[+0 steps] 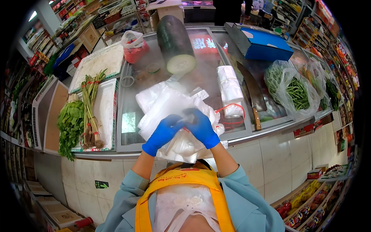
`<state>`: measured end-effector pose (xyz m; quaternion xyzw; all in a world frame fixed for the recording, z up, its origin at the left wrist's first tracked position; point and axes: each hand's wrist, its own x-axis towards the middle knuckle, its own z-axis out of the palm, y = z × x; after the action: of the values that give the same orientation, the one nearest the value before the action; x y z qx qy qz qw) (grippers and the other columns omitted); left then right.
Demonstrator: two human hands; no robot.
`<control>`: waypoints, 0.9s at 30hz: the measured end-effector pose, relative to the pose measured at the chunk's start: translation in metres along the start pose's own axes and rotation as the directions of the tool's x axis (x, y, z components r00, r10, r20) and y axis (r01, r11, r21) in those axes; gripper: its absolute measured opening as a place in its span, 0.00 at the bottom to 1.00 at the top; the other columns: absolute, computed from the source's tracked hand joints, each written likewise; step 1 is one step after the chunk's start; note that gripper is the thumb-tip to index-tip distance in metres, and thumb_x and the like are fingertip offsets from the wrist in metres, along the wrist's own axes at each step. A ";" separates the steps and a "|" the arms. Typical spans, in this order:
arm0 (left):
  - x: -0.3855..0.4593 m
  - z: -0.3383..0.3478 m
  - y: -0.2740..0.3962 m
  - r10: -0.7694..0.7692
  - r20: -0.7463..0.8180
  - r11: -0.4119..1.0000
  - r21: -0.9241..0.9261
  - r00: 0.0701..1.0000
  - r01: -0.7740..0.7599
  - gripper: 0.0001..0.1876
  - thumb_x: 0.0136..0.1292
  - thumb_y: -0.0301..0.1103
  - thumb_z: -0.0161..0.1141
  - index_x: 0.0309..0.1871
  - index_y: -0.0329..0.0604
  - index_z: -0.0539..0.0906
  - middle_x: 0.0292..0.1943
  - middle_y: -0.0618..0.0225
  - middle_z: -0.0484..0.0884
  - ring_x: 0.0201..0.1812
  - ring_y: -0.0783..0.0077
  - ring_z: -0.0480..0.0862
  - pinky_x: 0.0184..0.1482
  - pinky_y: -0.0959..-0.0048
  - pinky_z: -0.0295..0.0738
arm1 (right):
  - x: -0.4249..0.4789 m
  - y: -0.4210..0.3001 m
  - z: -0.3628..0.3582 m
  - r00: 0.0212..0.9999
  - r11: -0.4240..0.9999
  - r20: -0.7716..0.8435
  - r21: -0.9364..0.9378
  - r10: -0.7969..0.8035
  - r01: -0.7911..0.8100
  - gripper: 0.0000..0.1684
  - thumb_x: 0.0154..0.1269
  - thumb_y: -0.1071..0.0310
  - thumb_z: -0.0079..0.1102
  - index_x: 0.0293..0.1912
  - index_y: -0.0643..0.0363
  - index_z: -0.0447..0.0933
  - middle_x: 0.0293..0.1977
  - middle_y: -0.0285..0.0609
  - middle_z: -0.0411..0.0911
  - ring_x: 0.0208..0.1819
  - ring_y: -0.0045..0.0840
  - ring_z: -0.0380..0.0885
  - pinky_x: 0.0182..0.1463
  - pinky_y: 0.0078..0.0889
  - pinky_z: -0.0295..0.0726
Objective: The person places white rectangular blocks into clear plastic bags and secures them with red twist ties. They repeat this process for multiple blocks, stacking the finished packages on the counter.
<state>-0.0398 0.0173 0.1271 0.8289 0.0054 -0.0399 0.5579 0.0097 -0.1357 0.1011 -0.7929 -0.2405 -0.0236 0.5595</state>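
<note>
In front of my body lies a heap of thin white plastic bags (pixel 165 107) on a glass-topped counter (pixel 130 101). My left hand (pixel 165 132), in a blue glove, grips the bags from the left. My right hand (pixel 203 127), gloved the same way, grips them from the right. The fingers of both hands meet over the middle of the heap, and a haze blurs the fingertips. A bit of red string shows between the hands. To the right stands a rolled stack of white bags (pixel 229 87), with a loop of red string (pixel 243 111) beside it.
A cut winter melon (pixel 175 43) lies beyond the bags. A large knife (pixel 253 90) with a wooden handle rests to the right, near bagged green beans (pixel 300 92) and a blue box (pixel 266 43). Bundled greens (pixel 69 121) lie on a white foam tray (pixel 107 116) at left. A person stands behind the counter.
</note>
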 end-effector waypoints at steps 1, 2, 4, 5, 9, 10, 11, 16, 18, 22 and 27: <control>-0.001 0.000 -0.001 0.019 -0.017 1.000 -0.008 1.000 -0.019 0.12 0.61 0.34 0.54 0.42 0.35 0.77 0.36 0.66 0.78 0.39 0.74 0.75 0.43 0.77 0.70 | -0.001 -0.001 0.000 0.996 1.000 0.083 -0.011 0.012 -0.011 0.16 0.51 0.69 0.61 0.42 0.60 0.74 0.35 0.43 0.77 0.35 0.24 0.76 0.37 0.23 0.76; -0.001 -0.001 -0.004 0.038 -0.033 0.999 -0.016 0.999 -0.038 0.12 0.61 0.35 0.54 0.42 0.35 0.77 0.36 0.66 0.78 0.38 0.75 0.75 0.43 0.77 0.70 | -0.002 -0.001 0.001 0.986 0.999 0.165 -0.024 0.025 -0.022 0.17 0.51 0.71 0.60 0.44 0.60 0.73 0.37 0.42 0.77 0.36 0.22 0.76 0.37 0.22 0.77; 0.006 -0.004 -0.021 0.009 -0.030 0.941 -0.338 1.000 -0.018 0.10 0.60 0.34 0.55 0.40 0.36 0.77 0.36 0.68 0.77 0.38 0.76 0.74 0.42 0.79 0.70 | -0.004 -0.005 0.009 1.000 0.999 0.014 0.041 0.024 -0.025 0.17 0.52 0.68 0.60 0.44 0.60 0.74 0.37 0.42 0.77 0.38 0.27 0.77 0.41 0.25 0.75; 0.004 -0.006 -0.031 -0.070 -0.040 0.919 -0.392 0.997 0.049 0.10 0.60 0.33 0.55 0.40 0.37 0.77 0.36 0.68 0.77 0.38 0.77 0.74 0.42 0.79 0.70 | -0.003 -0.007 0.013 0.998 0.997 -0.056 0.077 0.023 -0.018 0.17 0.52 0.67 0.61 0.43 0.60 0.74 0.37 0.43 0.77 0.39 0.30 0.77 0.43 0.27 0.74; 0.000 -0.011 -0.027 -0.182 0.096 0.782 -0.588 0.979 0.204 0.09 0.59 0.31 0.55 0.40 0.37 0.77 0.38 0.69 0.77 0.39 0.78 0.74 0.43 0.80 0.71 | 0.010 0.002 0.001 0.964 0.939 0.210 0.270 0.160 -0.215 0.17 0.51 0.67 0.62 0.43 0.61 0.75 0.35 0.43 0.77 0.36 0.24 0.76 0.41 0.23 0.74; 0.000 -0.009 -0.027 -0.184 0.106 0.741 -0.638 0.977 0.209 0.09 0.60 0.31 0.54 0.41 0.37 0.77 0.38 0.69 0.77 0.39 0.78 0.74 0.43 0.80 0.71 | 0.011 0.003 0.001 0.967 0.941 0.201 0.268 0.157 -0.208 0.17 0.51 0.67 0.62 0.42 0.61 0.76 0.35 0.41 0.77 0.35 0.21 0.74 0.40 0.22 0.73; 0.000 -0.007 -0.028 -0.185 0.116 0.697 -0.684 0.976 0.213 0.09 0.60 0.31 0.54 0.41 0.37 0.77 0.38 0.68 0.77 0.39 0.78 0.74 0.43 0.80 0.71 | 0.008 0.007 0.003 0.973 0.955 0.178 0.231 0.148 -0.188 0.17 0.51 0.68 0.62 0.43 0.61 0.76 0.34 0.41 0.77 0.35 0.21 0.74 0.40 0.22 0.73; 0.008 0.003 -0.054 0.051 -0.050 0.976 -0.210 0.997 -0.061 0.10 0.62 0.30 0.51 0.44 0.38 0.76 0.39 0.67 0.76 0.39 0.77 0.74 0.41 0.80 0.71 | 0.005 0.025 0.020 0.996 0.998 0.083 0.053 -0.043 0.039 0.19 0.50 0.69 0.62 0.45 0.59 0.75 0.34 0.37 0.76 0.35 0.19 0.73 0.39 0.23 0.72; 0.006 0.000 -0.043 -0.098 -0.032 0.858 -0.510 0.995 0.068 0.09 0.60 0.30 0.53 0.42 0.40 0.76 0.37 0.69 0.76 0.38 0.78 0.74 0.40 0.81 0.71 | 0.008 0.022 0.015 0.988 0.963 0.147 0.256 0.051 -0.088 0.19 0.50 0.70 0.61 0.45 0.59 0.75 0.34 0.36 0.76 0.34 0.19 0.72 0.39 0.22 0.72; 0.007 -0.004 -0.039 -0.186 0.019 0.808 -0.566 0.982 0.164 0.09 0.57 0.31 0.56 0.40 0.40 0.78 0.34 0.71 0.77 0.36 0.80 0.74 0.39 0.82 0.71 | 0.013 0.003 0.000 0.927 0.840 0.301 0.424 0.224 -0.340 0.19 0.50 0.71 0.61 0.45 0.59 0.75 0.34 0.36 0.76 0.32 0.16 0.70 0.38 0.19 0.71; 0.006 0.003 -0.030 -0.143 -0.034 0.822 -0.561 0.989 0.100 0.08 0.59 0.31 0.54 0.38 0.38 0.78 0.32 0.68 0.78 0.34 0.76 0.76 0.39 0.79 0.71 | 0.010 0.026 0.012 0.981 0.942 0.175 0.309 0.083 -0.135 0.17 0.50 0.71 0.61 0.42 0.61 0.74 0.30 0.38 0.76 0.30 0.16 0.70 0.35 0.19 0.71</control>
<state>-0.0357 0.0260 0.0980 0.6291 0.0904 -0.0411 0.7709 0.0259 -0.1279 0.0765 -0.7034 -0.2407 0.1103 0.6596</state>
